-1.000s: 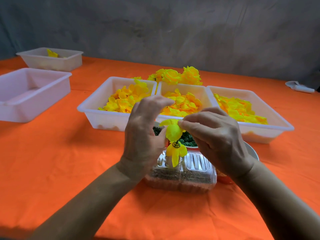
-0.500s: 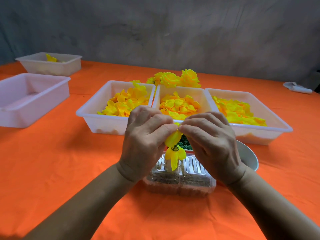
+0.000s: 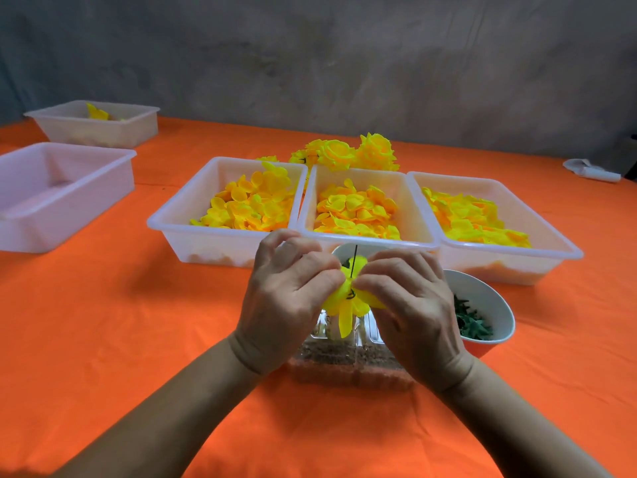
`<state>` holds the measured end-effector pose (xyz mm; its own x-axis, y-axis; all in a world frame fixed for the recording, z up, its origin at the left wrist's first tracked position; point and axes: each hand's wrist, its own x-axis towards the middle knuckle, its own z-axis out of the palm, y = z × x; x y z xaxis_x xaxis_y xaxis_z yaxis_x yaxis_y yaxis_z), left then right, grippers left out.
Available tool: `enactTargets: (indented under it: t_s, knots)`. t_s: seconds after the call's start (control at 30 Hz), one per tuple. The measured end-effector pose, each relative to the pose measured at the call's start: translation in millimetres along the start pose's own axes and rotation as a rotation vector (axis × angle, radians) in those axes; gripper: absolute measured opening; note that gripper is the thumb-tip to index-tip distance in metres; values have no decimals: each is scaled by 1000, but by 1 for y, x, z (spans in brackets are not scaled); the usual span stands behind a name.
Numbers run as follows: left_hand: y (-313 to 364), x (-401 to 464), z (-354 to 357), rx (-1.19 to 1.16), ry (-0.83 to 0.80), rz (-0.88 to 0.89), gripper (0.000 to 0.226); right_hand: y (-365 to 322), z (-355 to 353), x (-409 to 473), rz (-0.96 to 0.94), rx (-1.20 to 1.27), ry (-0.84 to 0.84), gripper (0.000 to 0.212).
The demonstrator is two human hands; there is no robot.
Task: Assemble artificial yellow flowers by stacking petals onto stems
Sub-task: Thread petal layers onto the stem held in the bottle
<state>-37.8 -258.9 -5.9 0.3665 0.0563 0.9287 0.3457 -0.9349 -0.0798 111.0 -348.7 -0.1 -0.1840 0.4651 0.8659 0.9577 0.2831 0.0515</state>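
the left hand (image 3: 287, 298) and the right hand (image 3: 410, 305) met over the orange tabletop (image 3: 120, 322), each pinching the same yellow petal piece (image 3: 346, 301) between thumb and curled fingertips. the piece sat threaded on a thin dark stem (image 3: 355, 262), which rose straight up between the two hands, its top just past the knuckles. one long petal hung down below the fingers.

directly under the hands lay a clear ribbed plastic box (image 3: 348, 367) with brownish contents. just right of the right hand stood a white bowl (image 3: 496, 305) holding green pieces. beyond the hands, three white trays stood side by side with rims touching: the left tray (image 3: 172, 224), the middle tray (image 3: 412, 201) and the right tray (image 3: 558, 243), all heaped with loose yellow petals. behind those trays rested finished yellow flowers (image 3: 348, 153). far to the left of the left hand were two more white bins (image 3: 69, 188).
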Motion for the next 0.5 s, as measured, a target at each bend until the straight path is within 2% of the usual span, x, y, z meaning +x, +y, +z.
enactTargets:
  t_s: [0.2, 0.33, 0.5]
  knots:
    - [1, -8, 1, -10, -3, 8, 38, 1, 5, -7, 38, 15, 31, 12]
    - [5, -6, 3, -19, 8, -27, 24, 0, 6, -7, 87, 45, 42, 12]
    - [8, -2, 0, -64, 19, -44, 21, 2, 7, -5, 113, 111, 34, 15]
